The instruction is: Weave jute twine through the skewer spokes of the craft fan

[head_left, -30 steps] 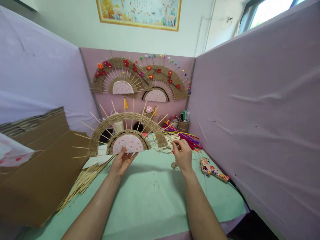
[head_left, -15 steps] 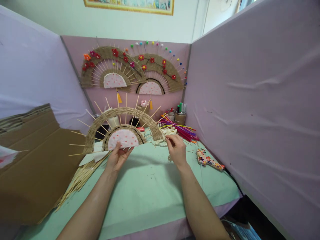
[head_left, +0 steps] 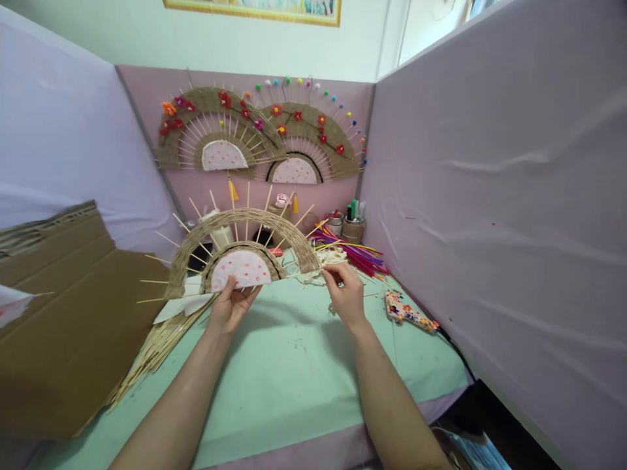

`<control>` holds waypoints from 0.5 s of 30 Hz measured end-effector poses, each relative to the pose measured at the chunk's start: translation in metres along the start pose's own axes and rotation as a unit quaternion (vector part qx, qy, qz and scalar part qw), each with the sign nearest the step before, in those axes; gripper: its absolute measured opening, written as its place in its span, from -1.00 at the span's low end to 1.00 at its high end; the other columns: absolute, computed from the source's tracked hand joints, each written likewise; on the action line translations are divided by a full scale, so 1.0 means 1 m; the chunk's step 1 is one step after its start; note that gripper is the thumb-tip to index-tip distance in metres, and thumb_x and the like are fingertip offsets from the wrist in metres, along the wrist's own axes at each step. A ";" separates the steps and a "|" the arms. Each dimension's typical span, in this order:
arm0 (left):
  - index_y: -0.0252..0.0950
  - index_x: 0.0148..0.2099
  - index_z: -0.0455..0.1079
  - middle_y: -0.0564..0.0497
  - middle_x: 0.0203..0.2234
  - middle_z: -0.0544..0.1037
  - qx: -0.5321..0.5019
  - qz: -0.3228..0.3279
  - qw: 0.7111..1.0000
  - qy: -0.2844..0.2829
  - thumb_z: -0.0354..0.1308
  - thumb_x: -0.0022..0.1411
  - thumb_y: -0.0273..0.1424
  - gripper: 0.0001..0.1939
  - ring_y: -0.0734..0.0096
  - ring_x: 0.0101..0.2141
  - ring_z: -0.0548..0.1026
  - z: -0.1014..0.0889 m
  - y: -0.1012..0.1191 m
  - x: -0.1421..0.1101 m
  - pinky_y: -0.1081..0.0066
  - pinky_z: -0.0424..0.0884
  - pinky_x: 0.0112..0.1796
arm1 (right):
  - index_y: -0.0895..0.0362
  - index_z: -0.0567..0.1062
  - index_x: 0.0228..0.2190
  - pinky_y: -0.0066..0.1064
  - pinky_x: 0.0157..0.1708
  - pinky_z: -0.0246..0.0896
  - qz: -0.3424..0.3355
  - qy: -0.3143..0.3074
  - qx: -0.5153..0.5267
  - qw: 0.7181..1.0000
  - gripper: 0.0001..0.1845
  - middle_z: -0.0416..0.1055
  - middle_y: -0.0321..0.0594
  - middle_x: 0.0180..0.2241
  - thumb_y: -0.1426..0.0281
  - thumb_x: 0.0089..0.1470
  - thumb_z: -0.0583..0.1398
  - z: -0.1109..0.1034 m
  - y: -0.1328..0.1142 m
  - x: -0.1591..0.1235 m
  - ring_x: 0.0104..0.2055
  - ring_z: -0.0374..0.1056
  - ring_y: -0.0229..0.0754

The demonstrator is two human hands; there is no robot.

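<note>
A half-round fan point(head_left: 240, 217) of woven twine on thin wooden sticks is held up above the table. Its small inner half-circle carries white paper with pink-red dots. My left hand point(head_left: 234, 307) grips the bottom edge, thumb in front and fingers behind. At the right end of the woven band, my right hand point(head_left: 345, 287) is closed in a pinch on the tip of the lowest stick; the fingers partly hide that tip. Bare stick ends stick out past the outer band.
Two flowered fans point(head_left: 215, 98) hang on the back panel. A cardboard box point(head_left: 73, 339) and a bundle of straw sticks point(head_left: 147, 356) lie left. Right are pipe cleaners point(head_left: 350, 251), a pen holder point(head_left: 353, 230) and a flower-patterned glue gun point(head_left: 409, 313) with a cord. Fabric walls point(head_left: 490, 196) flank the table.
The fan's left side has shifted slightly right and up. Both hands keep nearly the same place and the same hold; the whole view has moved a little.
</note>
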State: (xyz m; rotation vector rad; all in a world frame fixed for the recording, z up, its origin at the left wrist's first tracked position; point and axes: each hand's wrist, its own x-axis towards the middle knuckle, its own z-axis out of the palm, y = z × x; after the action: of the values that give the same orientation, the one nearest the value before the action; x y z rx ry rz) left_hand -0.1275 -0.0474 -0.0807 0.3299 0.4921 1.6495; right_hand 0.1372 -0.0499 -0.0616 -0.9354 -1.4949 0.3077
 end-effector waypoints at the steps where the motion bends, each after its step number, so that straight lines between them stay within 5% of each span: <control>1: -0.19 0.16 0.30 -0.12 -0.20 0.62 0.002 0.002 1.000 0.000 -0.02 0.35 -0.42 -0.64 0.22 -0.15 0.58 0.000 0.000 0.000 0.07 0.44 -0.02 | 0.08 0.48 -0.39 -0.36 -0.31 0.28 0.007 -0.001 0.006 1.000 -0.86 0.42 -0.20 -0.38 0.31 0.13 0.15 0.000 0.000 0.000 -0.32 0.33 -0.19; 15: -0.19 0.17 0.29 -0.12 -0.21 0.63 -0.012 -0.009 1.000 -0.011 -0.07 0.37 -0.41 -0.64 0.26 -0.14 0.58 0.004 -0.001 -0.003 0.14 0.46 -0.03 | 0.13 0.50 -0.44 -0.44 -0.55 0.13 0.205 -0.016 0.190 0.960 -0.77 0.38 -0.29 -0.53 0.22 -0.07 0.26 0.002 -0.001 0.003 -0.53 0.21 -0.28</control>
State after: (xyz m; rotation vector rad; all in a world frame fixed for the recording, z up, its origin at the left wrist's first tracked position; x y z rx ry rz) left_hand -0.1246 -0.0502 -0.0776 0.3248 0.4576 1.6321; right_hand 0.1351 -0.0472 -0.0592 -0.9224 -1.2007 0.8831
